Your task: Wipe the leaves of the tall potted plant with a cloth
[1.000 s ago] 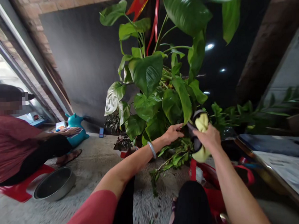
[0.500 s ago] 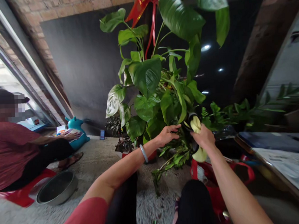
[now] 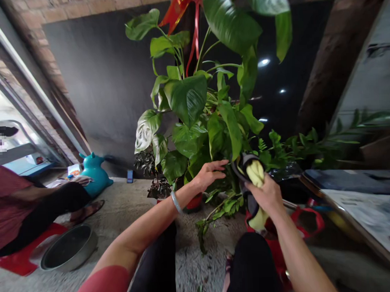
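Note:
My right hand (image 3: 267,196) is closed round a bundle of yellow and dark grey fabric (image 3: 255,172), whose exact kind I cannot make out. A pale yellow part of it hangs below my fingers. My left hand (image 3: 211,175), a pale bangle (image 3: 176,202) on its wrist, reaches forward with fingers apart and nothing in them. In front of both hands stands a tall plant with large green leaves (image 3: 187,99). Below my left hand, a leafy cut-looking stem (image 3: 217,213) droops over the floor.
A red basket-like container (image 3: 318,220) stands beside my right forearm. Further right is a table (image 3: 355,203). At left, a person (image 3: 10,201) sits on a red stool (image 3: 23,256) near a metal basin (image 3: 70,248) and a turquoise animal toy (image 3: 96,174). A phone-like device (image 3: 129,176) leans by the wall.
The fabric bundle has turned in my right hand, and more of its dark grey part shows. My left hand stays stretched out. The whole view has shifted slightly.

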### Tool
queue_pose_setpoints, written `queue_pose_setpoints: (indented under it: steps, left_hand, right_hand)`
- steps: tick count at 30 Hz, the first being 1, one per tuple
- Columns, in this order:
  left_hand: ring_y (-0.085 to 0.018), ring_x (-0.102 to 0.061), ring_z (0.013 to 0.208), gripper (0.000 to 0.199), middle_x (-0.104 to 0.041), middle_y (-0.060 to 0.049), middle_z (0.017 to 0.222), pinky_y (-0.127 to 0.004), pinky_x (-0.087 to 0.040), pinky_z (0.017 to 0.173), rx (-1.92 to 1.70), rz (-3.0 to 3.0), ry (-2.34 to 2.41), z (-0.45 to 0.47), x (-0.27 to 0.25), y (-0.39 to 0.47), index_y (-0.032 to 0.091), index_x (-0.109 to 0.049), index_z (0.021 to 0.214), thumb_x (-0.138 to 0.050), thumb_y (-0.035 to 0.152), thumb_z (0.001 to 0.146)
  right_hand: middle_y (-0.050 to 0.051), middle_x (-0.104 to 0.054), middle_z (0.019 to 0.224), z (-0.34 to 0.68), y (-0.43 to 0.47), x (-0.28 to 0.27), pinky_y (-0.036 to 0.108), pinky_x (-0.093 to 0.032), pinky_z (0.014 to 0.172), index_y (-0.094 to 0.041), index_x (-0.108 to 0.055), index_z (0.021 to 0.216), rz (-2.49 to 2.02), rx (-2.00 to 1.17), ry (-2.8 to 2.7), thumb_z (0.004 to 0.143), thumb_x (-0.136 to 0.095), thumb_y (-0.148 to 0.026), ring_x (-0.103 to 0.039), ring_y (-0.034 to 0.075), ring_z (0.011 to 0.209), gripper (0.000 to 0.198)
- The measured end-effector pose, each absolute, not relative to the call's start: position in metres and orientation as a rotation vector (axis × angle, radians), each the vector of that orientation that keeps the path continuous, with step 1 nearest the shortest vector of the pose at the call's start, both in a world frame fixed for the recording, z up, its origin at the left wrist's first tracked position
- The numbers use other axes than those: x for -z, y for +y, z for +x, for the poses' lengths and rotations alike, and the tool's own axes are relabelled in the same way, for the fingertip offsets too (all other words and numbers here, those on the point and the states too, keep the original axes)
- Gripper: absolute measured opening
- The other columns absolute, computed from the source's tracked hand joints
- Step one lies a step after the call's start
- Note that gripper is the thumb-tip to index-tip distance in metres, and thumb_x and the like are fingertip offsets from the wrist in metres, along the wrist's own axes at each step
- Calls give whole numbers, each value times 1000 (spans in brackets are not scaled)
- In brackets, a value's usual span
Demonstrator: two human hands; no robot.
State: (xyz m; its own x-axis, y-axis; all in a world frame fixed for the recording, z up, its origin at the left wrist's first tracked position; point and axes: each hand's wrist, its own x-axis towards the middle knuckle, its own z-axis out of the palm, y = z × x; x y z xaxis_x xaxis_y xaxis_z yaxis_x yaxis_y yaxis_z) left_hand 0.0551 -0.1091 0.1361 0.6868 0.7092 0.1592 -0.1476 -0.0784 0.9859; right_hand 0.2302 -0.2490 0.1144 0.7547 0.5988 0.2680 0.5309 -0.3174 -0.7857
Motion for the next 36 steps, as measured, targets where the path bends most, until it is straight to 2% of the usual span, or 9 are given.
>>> queue_pose_setpoints:
  steps: [4, 11, 15, 19, 23, 25, 28, 31, 36]
  left_hand:
    - [-20, -62, 102, 54, -74, -9, 104, -30, -48, 91, -753, 1463, 511, 46, -136, -103, 14, -77, 114, -71, 6, 61]
    - [-21, -62, 103, 58, -73, -10, 101, -32, -49, 91, -708, 1492, 469, 60, -133, -120, 13, -75, 121, -72, 5, 64]
    - [-20, -64, 96, 63, -72, -9, 103, -32, -49, 90, -712, 1552, 520, 56, -128, -117, 14, -71, 128, -73, 6, 65]
    - [-17, -63, 91, 68, -70, -10, 106, -30, -49, 85, -705, 1589, 576, 54, -118, -109, 14, -68, 133, -73, 8, 65]
    - [-25, -62, 110, 62, -66, -14, 125, -29, -52, 80, -768, 1783, 485, 42, -108, -119, 18, -70, 130, -68, 10, 68]
    - [-26, -59, 119, 52, -64, -11, 133, -33, -53, 88, -919, 1947, 460, 23, -102, -126, 23, -74, 121, -65, 10, 72]
    - [-26, -54, 126, 37, -67, -7, 129, -42, -42, 110, -1378, 2002, 692, -14, -94, -120, 26, -76, 109, -64, 14, 76]
    - [-27, -53, 127, 45, -62, -9, 135, -42, -43, 109, -1654, 1585, 1002, -34, -89, -96, 23, -68, 121, -67, 23, 76]
    - [-21, -66, 98, 62, -66, -13, 121, -34, -53, 84, -1171, 1047, 952, -3, -83, -70, 16, -57, 133, -72, 29, 74]
  right_hand:
    - [13, -72, 85, 238, -285, -97, 43, -50, 77, -20, -68, 90, -2078, -238, -757, 60, -70, -45, -68, 34, 84, 39]
    - [18, -72, 105, 238, -264, -140, 44, -50, 88, -15, -67, 110, -1754, 222, -656, 65, -68, -57, -67, 35, 100, 61]
    - [16, -72, 86, 209, -243, -107, 45, -51, 80, -17, -69, 102, -1961, -93, -804, 62, -66, -52, -68, 37, 90, 53]
    - [12, -73, 83, 199, -276, -51, 41, -53, 73, -19, -69, 94, -1937, -268, -718, 61, -66, -57, -70, 33, 83, 51]
    - [9, -75, 86, 201, -313, -23, 38, -55, 72, -18, -70, 94, -1839, -367, -568, 60, -73, -60, -71, 32, 83, 54]
    - [9, -76, 86, 202, -325, -20, 38, -55, 73, -18, -71, 93, -1820, -367, -553, 58, -76, -60, -71, 31, 83, 55]
    - [8, -76, 85, 196, -337, -35, 38, -56, 72, -18, -72, 92, -1807, -392, -548, 55, -78, -58, -71, 32, 82, 55]
    - [7, -76, 86, 180, -335, -80, 37, -56, 74, -19, -73, 93, -1720, -413, -697, 57, -79, -55, -71, 30, 83, 51]
    - [9, -75, 101, 146, -273, -172, 37, -54, 84, -21, -70, 102, -1456, -117, -1063, 69, -74, -53, -68, 27, 94, 46]
